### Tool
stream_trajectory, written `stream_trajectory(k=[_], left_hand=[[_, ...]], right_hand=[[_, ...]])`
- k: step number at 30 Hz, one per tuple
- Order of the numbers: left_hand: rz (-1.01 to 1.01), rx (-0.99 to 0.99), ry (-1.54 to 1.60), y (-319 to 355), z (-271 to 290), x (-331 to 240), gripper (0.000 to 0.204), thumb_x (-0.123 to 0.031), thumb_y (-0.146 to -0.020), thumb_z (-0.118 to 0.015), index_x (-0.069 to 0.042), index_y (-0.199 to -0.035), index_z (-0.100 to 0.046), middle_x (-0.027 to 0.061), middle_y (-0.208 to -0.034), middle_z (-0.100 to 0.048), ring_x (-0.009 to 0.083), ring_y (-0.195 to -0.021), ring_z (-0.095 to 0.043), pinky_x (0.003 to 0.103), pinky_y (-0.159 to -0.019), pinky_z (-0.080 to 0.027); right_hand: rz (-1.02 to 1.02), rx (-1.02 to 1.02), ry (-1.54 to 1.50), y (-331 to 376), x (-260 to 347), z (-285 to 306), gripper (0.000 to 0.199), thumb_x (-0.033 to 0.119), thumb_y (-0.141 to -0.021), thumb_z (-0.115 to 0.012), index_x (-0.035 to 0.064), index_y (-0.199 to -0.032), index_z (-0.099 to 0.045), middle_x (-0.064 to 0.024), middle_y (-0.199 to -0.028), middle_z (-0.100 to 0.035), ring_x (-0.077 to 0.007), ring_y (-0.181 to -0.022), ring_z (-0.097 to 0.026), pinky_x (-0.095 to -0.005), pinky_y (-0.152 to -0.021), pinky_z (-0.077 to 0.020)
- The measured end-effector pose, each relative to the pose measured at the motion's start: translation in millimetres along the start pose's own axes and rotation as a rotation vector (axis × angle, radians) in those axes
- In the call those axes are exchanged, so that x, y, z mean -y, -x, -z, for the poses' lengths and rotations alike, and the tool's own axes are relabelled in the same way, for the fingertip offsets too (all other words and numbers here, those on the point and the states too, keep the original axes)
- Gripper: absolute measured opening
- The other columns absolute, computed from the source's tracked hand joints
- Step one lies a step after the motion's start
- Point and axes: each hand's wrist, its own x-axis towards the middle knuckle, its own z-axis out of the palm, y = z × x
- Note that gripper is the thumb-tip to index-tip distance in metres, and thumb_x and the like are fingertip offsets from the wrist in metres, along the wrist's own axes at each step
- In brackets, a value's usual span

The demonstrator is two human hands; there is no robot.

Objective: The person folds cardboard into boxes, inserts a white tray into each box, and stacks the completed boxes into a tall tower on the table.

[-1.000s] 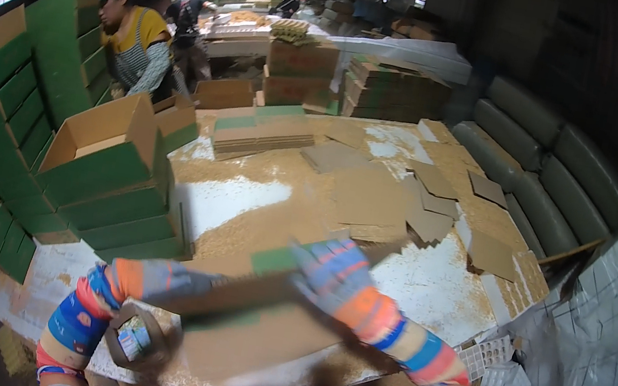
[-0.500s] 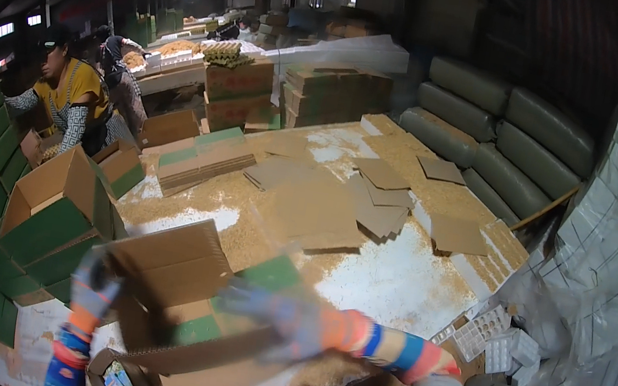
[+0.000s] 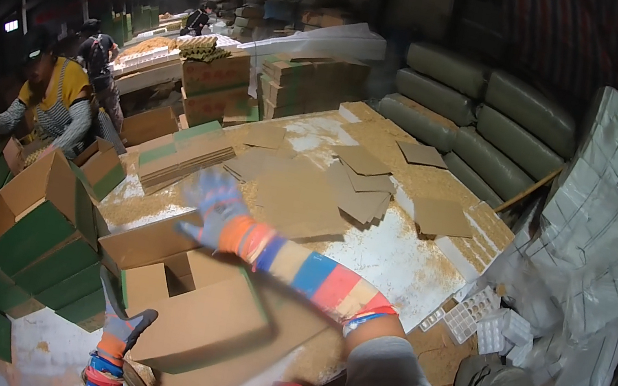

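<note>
In front of me on the work table is a brown cardboard box (image 3: 199, 322) with green edges. One broad flap lies toward me, and a dark gap shows between its flaps. My right hand (image 3: 214, 205), in a grey-blue and orange glove, reaches over the box's far flap (image 3: 152, 240) with fingers spread; motion slightly blurs it. At the near left corner, my left hand (image 3: 122, 324) is beside the box, thumb and fingers apart. It wears a matching glove and seems to grip nothing. Whether either palm touches the cardboard is unclear.
Green-and-brown cartons (image 3: 43, 245) line the left side. Flat cardboard sheets (image 3: 360, 185) and a stack of folded cartons (image 3: 183, 157) lie on the husk-strewn table (image 3: 386, 273). White trays (image 3: 470, 312) and wrapped plastic (image 3: 587, 259) stand right. A co-worker (image 3: 65, 96) bends at far left.
My right hand has swung left and away from me, to the far flap. My left hand has come down toward the near corner. The box's broad flap now covers much of its opening.
</note>
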Motion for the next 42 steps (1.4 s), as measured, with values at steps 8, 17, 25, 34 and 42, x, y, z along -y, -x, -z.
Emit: stream_trajectory(k=[8,17,25,34,42], left_hand=[[0.034,0.417,-0.122,-10.4,24.1,30.9,0.048,-0.041,-0.096,-0.039,-0.003,-0.121,-0.052,0.0224,-0.114,-0.058,0.0299,-0.110,-0.054,0.038,-0.087,-0.045],[-0.156,0.095,-0.318,36.0,-1.9,-51.2,0.035,-0.019,-0.090,-0.051,0.000,-0.120,-0.051,0.0240,-0.086,-0.065,0.0341,-0.075,-0.064,0.038,-0.067,-0.049],[0.111,0.071,-0.454,-6.2,-58.7,-22.8,0.037,-0.017,-0.089,-0.052,0.000,-0.122,-0.049,0.0241,-0.088,-0.064,0.0337,-0.076,-0.063,0.038,-0.068,-0.049],[0.344,-0.042,-0.717,-42.3,-47.4,12.0,0.039,-0.015,-0.089,-0.052,0.001,-0.124,-0.046,0.0242,-0.090,-0.064,0.0332,-0.077,-0.063,0.038,-0.069,-0.049],[0.490,-0.122,-0.976,-41.1,-0.9,17.9,0.041,-0.014,-0.088,-0.053,0.001,-0.126,-0.044,0.0243,-0.092,-0.064,0.0328,-0.078,-0.062,0.038,-0.071,-0.049]], right_hand=[[-0.094,0.277,-0.140,107.4,14.9,-29.6,0.064,0.052,-0.083,-0.050,0.0052,-0.126,-0.049,-0.0216,-0.126,-0.044,-0.0329,-0.108,-0.047,-0.0458,-0.091,-0.0393],[-0.744,0.433,-1.500,152.8,7.2,-23.2,0.099,0.049,-0.078,-0.067,0.0067,-0.146,-0.010,-0.0201,-0.132,-0.045,-0.0231,-0.114,-0.049,-0.0318,-0.095,-0.0386],[-0.318,0.374,-0.968,223.7,-25.1,-50.8,0.086,0.052,-0.082,-0.060,0.0144,-0.146,-0.018,-0.0235,-0.134,-0.042,-0.0388,-0.115,-0.047,-0.0439,-0.095,-0.0396],[-1.429,-0.509,0.453,547.4,-426.3,21.6,0.041,0.021,-0.086,-0.054,0.0017,-0.122,-0.053,-0.0218,-0.122,-0.052,-0.0358,-0.113,-0.049,-0.0417,-0.098,-0.0381],[-1.605,0.206,0.845,632.7,-513.2,48.2,0.065,0.043,-0.083,-0.054,0.0098,-0.137,-0.038,-0.0231,-0.132,-0.043,-0.0389,-0.122,-0.038,-0.0435,-0.105,-0.0273]])
